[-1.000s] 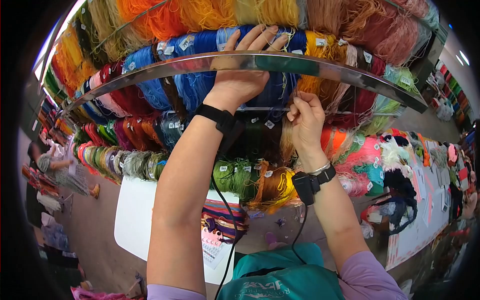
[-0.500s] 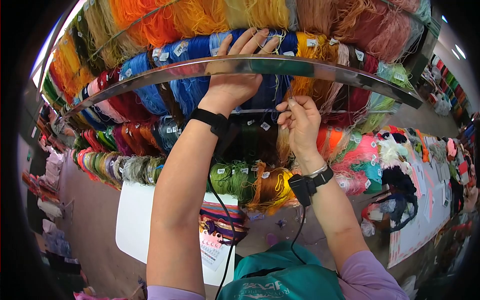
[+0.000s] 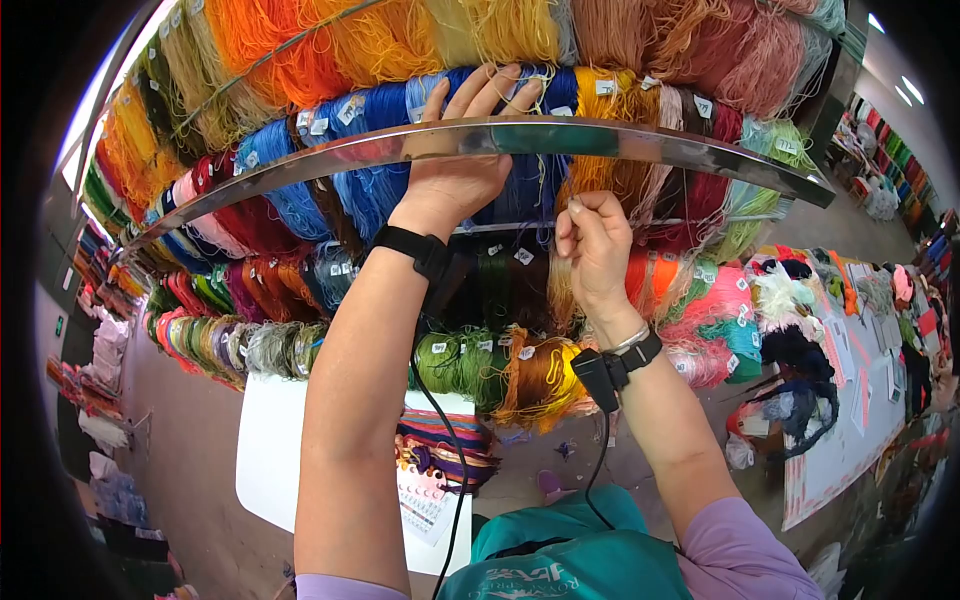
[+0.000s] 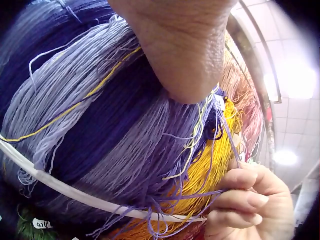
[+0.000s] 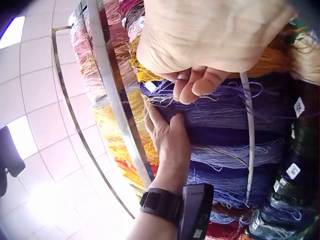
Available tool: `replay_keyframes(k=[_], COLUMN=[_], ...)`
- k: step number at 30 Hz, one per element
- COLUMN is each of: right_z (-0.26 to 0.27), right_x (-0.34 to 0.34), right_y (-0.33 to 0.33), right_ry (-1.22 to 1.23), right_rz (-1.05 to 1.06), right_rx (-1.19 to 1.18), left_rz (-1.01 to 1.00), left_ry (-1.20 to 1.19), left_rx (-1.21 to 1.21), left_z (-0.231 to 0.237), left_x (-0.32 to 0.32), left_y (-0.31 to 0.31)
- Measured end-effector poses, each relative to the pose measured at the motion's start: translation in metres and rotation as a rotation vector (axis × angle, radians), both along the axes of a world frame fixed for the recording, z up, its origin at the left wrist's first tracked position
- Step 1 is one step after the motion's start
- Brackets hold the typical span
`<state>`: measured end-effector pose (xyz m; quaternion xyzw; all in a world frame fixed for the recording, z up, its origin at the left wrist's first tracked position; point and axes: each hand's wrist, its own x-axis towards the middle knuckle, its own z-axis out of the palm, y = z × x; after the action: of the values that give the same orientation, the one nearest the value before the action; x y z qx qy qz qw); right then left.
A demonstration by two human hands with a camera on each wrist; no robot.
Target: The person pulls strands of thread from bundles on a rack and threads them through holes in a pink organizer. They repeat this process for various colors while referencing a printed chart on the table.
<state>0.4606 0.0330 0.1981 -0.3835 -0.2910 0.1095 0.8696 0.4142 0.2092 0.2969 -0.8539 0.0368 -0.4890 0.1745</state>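
Observation:
Skeins of blue and purple thread hang in a dense row on a rack. My left hand rests on them, its fingers extended upward behind a curved metal rail. Lower and to the right, my right hand pinches thin purple strands between thumb and fingers. Those strands run from the skein beside the left hand's heel to the right fingertips, as the left wrist view shows. Some purple ends dangle in loops over a white rod. Yellow thread hangs directly behind the pinched strands.
Orange and pink skeins hang above, and green and brown skeins below, many with paper number tags. A white table stands beneath my left arm, bearing striped thread bundles. Another table holds tangled yarn at the right.
The rack has drifted left in the head view. My right hand, still pinching the strands, has shifted slightly right relative to the skeins. A person at far left has gone out of view.

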Motion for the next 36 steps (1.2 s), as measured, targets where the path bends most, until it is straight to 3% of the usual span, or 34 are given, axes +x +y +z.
replay_keyframes(k=[3,6,9,12,15,16,17,18,20,21,22,24,25,26,27,28,30,32,34,36], right_z=[0.003,0.007,-0.009,-0.044,-0.087,-0.118,-0.142,-0.180,-0.248,-0.222,-0.216,-0.223,-0.203,-0.155,-0.123,-0.098,-0.099,-0.066,-0.046,-0.016], right_x=[-0.002,-0.018,-0.039,-0.065,-0.088,-0.092,-0.097,-0.099,-0.114,-0.135,-0.144,-0.128,-0.124,-0.125,-0.122,-0.116,-0.088,-0.058,-0.030,-0.021], right_y=[0.001,-0.010,-0.042,-0.112,-0.210,-0.249,-0.291,-0.341,-0.442,-0.456,-0.469,-0.468,-0.447,-0.402,-0.362,-0.327,-0.273,-0.217,-0.158,-0.104], right_ry=[-0.054,-0.280,-0.597,-0.711,-0.552,-0.645,-0.630,-0.767,-0.928,-0.607,-0.564,-1.044,-0.795,-0.053,0.406,0.612,0.550,0.320,0.326,0.140], right_rz=[-0.115,-0.333,-0.411,-0.242,0.113,0.146,0.283,0.372,0.822,0.789,0.827,1.038,1.000,0.799,0.585,0.415,0.242,0.247,0.265,0.114], right_rx=[-0.163,-0.390,-0.463,-0.721,-1.110,-1.152,-1.362,-1.535,-2.153,-2.404,-2.509,-2.055,-1.957,-1.790,-1.490,-1.213,-0.764,-0.571,-0.323,-0.324], left_rz=[-0.006,-0.006,0.018,0.039,0.053,0.052,0.050,0.046,0.001,-0.021,0.054,0.036,0.028,0.031,0.037,0.045,0.049,0.045,0.040,0.039], left_ry=[-0.012,-0.009,0.010,0.025,0.004,-0.002,-0.008,-0.012,-0.034,-0.046,-0.051,-0.066,-0.067,-0.071,-0.064,-0.057,-0.048,-0.044,-0.033,-0.012], left_rx=[0.003,-0.002,0.001,0.001,0.028,0.030,0.032,0.035,0.010,-0.003,0.058,0.053,0.050,0.054,0.053,0.052,0.049,0.040,0.019,0.009], left_z=[0.000,0.000,0.000,0.000,-0.001,-0.001,-0.001,-0.001,-0.003,-0.004,-0.004,-0.003,-0.005,-0.006,-0.006,-0.005,-0.004,-0.003,-0.004,-0.002], left_x=[0.000,0.001,0.000,0.000,-0.002,-0.002,-0.002,-0.002,0.001,0.002,0.003,0.004,0.004,0.005,0.004,0.003,0.002,0.002,0.002,-0.001], left_y=[0.000,-0.002,-0.003,-0.003,-0.003,-0.003,-0.003,-0.003,-0.003,-0.003,-0.003,-0.002,-0.002,-0.002,-0.003,-0.004,-0.004,-0.003,-0.003,-0.004])
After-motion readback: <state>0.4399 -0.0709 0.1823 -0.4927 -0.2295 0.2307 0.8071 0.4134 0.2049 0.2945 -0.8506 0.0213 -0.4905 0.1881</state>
